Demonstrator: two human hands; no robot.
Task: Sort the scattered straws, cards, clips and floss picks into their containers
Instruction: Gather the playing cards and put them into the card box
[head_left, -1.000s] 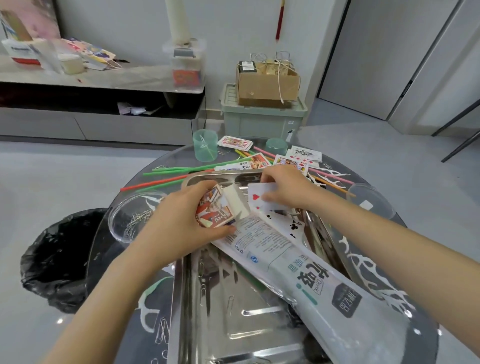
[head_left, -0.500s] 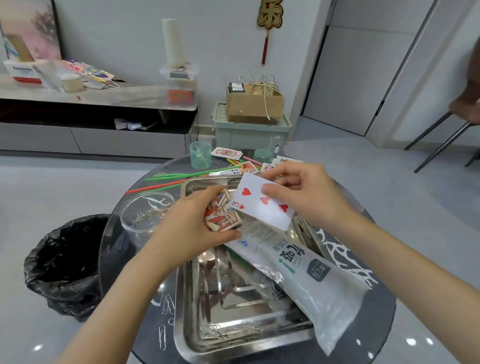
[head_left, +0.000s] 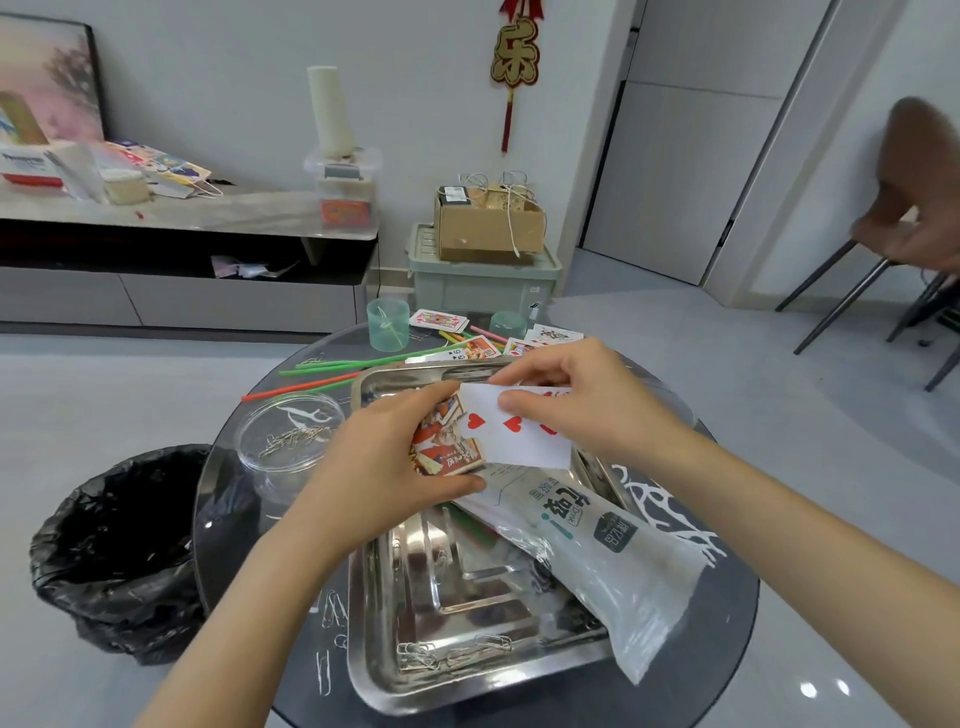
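My left hand (head_left: 387, 467) grips a card box (head_left: 447, 444) with a printed picture, held above the steel tray (head_left: 467, 670). My right hand (head_left: 576, 400) pinches a three of hearts card (head_left: 514, 434) whose left edge sits at the box's opening. A long plastic straw bag (head_left: 587, 545) lies across the tray. Paper clips (head_left: 447, 652) lie in the tray's front corner and on the table (head_left: 330, 613). Green and red straws (head_left: 332, 371) and more cards (head_left: 441, 319) lie at the table's far side. White floss picks (head_left: 660, 499) lie right of the tray.
A clear round dish (head_left: 288, 436) with clips stands left of the tray. A green cup (head_left: 388, 325) and a second green container (head_left: 508, 325) stand at the table's far edge. A black bin (head_left: 119, 551) is on the floor to the left. A chair (head_left: 904, 244) stands at the right.
My right hand lifted the three of hearts from the tray and brought it left to the card box. The view tilted up and drew back.
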